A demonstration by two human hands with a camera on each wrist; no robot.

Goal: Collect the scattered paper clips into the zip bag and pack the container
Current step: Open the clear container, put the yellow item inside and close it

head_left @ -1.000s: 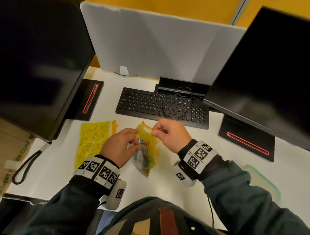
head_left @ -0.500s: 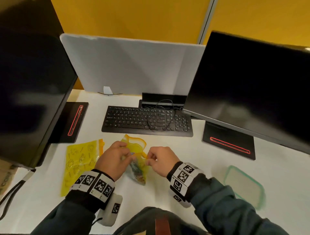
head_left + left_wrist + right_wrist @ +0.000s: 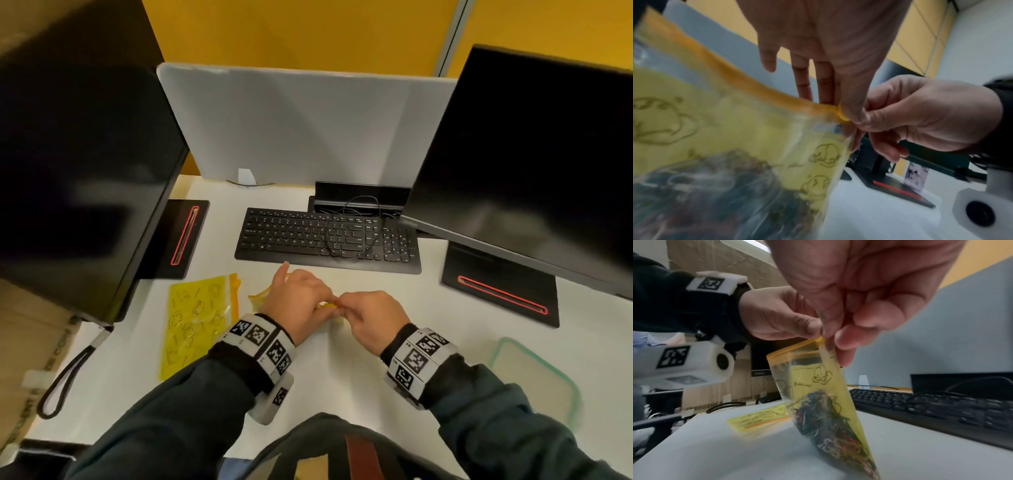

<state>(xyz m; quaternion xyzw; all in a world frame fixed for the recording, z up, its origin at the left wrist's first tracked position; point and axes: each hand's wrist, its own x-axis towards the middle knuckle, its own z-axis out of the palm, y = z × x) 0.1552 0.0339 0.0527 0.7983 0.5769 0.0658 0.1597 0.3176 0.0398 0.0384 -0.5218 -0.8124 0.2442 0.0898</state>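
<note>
Both hands are holding the zip bag point(image 3: 824, 402) upright in front of the keyboard point(image 3: 329, 240), its bottom resting on the desk point(image 3: 342, 377), probably so the paper clips point(image 3: 828, 426) settle low and clear of the seal. The left hand point(image 3: 294, 305) and right hand point(image 3: 373, 317) are meeting at one end of the orange zip strip point(image 3: 760, 91), each pinching it between thumb and forefinger, seemingly to press it closed. The left hand's other fingers are sticking out straight; the right's are curling loosely. The container point(image 3: 534, 380) is waiting nearer the person, well right of the keyboard.
</note>
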